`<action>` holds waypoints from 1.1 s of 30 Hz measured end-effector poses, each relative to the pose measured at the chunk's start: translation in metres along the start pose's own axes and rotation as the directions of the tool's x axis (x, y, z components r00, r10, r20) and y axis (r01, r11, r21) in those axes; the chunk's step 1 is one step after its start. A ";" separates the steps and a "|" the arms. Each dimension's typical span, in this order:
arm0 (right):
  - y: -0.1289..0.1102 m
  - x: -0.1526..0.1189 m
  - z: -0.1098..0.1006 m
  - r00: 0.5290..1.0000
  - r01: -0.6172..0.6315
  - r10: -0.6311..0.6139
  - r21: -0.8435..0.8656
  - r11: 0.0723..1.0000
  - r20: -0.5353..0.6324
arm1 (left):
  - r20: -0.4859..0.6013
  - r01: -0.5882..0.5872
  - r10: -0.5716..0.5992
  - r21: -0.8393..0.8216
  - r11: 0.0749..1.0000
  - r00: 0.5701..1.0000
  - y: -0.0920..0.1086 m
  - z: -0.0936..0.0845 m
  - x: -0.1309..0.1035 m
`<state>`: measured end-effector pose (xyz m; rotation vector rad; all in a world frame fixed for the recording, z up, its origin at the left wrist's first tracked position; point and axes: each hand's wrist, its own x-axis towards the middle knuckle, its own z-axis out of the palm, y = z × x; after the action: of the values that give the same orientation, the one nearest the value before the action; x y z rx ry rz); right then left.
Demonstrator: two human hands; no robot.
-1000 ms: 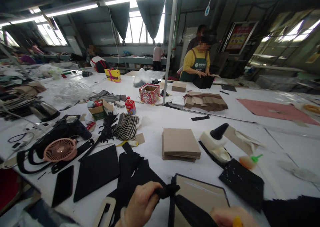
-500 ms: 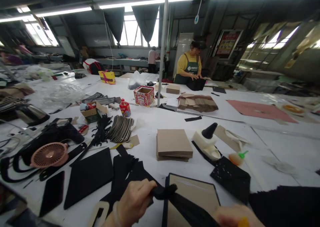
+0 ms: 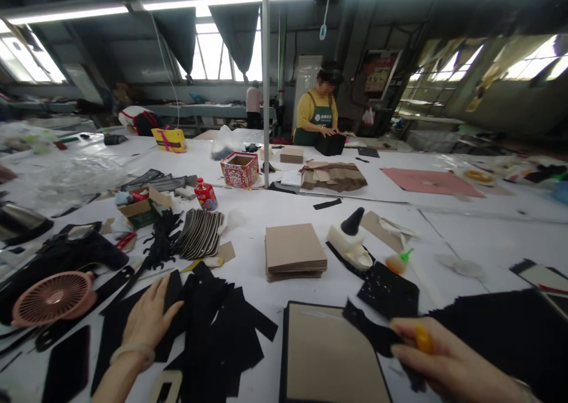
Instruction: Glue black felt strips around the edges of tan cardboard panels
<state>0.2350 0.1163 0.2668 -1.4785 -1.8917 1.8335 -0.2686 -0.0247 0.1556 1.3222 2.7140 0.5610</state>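
Held a black strip (image 3: 370,330) between thumb and fingers of the right hand (image 3: 435,355), near right, with a yellow-orange object (image 3: 423,339) in the same grip; could not tell its full shape. Had the strip's loose end over the far right corner of a brown board (image 3: 331,352), black-edged, near centre; could not tell whether touching. Spread the left hand (image 3: 148,317) wide, palm down, over a black panel (image 3: 110,329), near left, beside loose black pieces (image 3: 217,326).

Containers, noted on the white surface (image 3: 479,237):
- Found an open carton (image 3: 139,215) left of centre, filled with red and white items.
- Found a red patterned box (image 3: 239,175) farther off, open-topped, brown inside; could not see its bottom.
- Found a red bottle (image 3: 206,194) between carton and box, upright, contents hidden.
- Found a clear bag (image 3: 224,144) behind the box, with something dark in it, indistinct.
- Found a white container (image 3: 346,240) to the right, black cone on top, resting on black material; contents hidden.
- Found a small bottle (image 3: 396,264) just beyond, on its right, green-tipped, orange within.
- Found a steel kettle (image 3: 22,222) at far left, partly out of view.

Listed also a stack of brown boards (image 3: 295,250), mid-centre.
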 end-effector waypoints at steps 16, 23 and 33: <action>0.026 0.034 0.009 0.913 0.045 -0.182 0.354 0.934 0.364 | 0.633 0.674 0.707 -0.674 0.303 0.315 0.241 0.063 -0.089; 0.066 0.040 0.006 0.978 -0.121 0.034 0.420 0.899 0.207 | 0.702 0.644 0.566 -0.680 0.351 0.433 0.252 0.066 -0.094; 0.119 0.059 0.016 0.962 -0.251 0.274 0.453 0.856 0.016 | 0.755 0.577 0.398 -0.655 0.488 0.521 0.244 0.092 -0.102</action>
<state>0.2581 0.1201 0.1354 -1.6408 -1.1608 2.1366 -0.0020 0.0611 0.1465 0.7232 1.2292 0.8138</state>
